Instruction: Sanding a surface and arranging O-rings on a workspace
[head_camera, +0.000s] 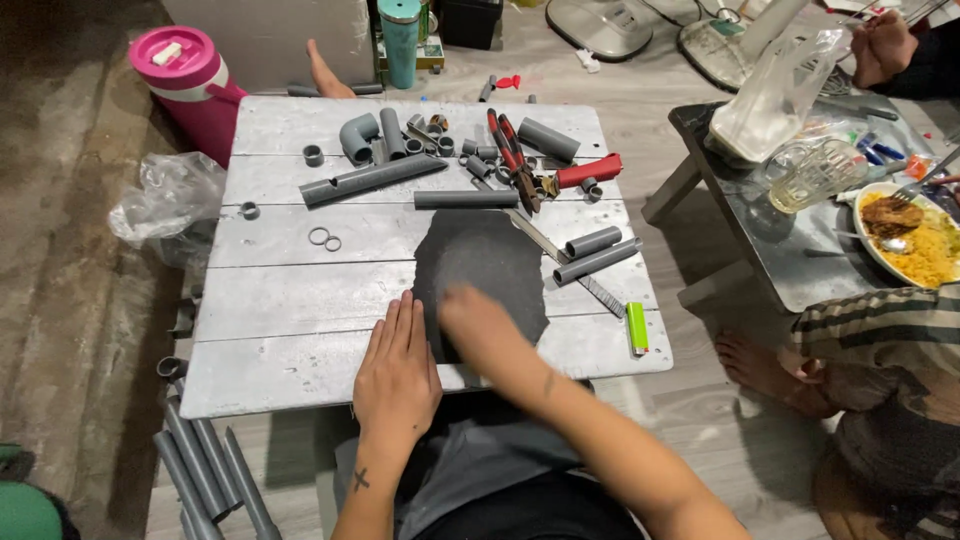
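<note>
Left hand (397, 372) flat, fingers together, palm down on the grey table (290, 300) at lower centre, touching the edge of a dark grey sheet (485, 265). Right hand (478, 318) blurred, resting on that sheet; cannot tell whether released or clenched. Beyond, toward upper centre: grey pipe pieces (465, 199), an elbow fitting (357, 135), red-handled cutters (515, 155). A green lighter (637, 328) at the right edge of the table. Pink jug (190, 85) at upper left, plate of food (915, 240) at far right
</note>
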